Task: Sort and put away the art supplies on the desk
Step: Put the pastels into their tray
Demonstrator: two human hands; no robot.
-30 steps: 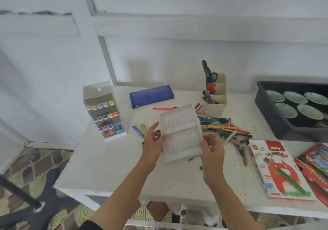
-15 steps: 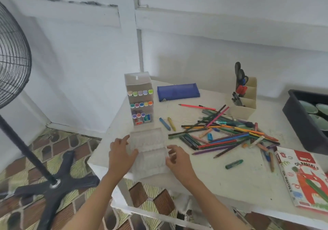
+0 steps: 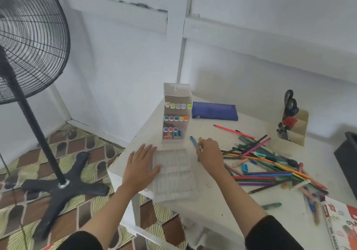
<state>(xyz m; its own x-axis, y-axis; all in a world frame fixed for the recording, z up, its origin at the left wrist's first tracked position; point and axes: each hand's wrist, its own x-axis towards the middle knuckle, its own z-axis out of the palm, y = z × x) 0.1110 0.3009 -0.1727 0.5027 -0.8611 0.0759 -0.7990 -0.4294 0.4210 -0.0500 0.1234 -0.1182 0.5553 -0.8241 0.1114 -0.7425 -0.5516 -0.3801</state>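
A clear plastic compartment tray (image 3: 173,174) lies flat at the desk's near left corner, partly over the edge. My left hand (image 3: 142,169) rests flat on its left side, fingers straight. My right hand (image 3: 209,154) is just right of the tray's far end, its curled fingertips pinching the near end of a blue crayon (image 3: 193,140). A yellow crayon (image 3: 201,138) lies right beside it. Loose coloured pencils and crayons (image 3: 270,164) are heaped to the right of my right hand.
A white marker box (image 3: 176,114) stands behind the tray, a blue pencil case (image 3: 214,110) beside it. A desk organiser with scissors (image 3: 293,126), a black bin (image 3: 347,161), an oil pastels box (image 3: 342,224) and a green crayon (image 3: 271,205) are on the right. A standing fan (image 3: 29,56) is on the floor left.
The tray went from held up in both hands to lying on the desk corner. My right hand left it and moved to the blue crayon; my left hand flattened on it.
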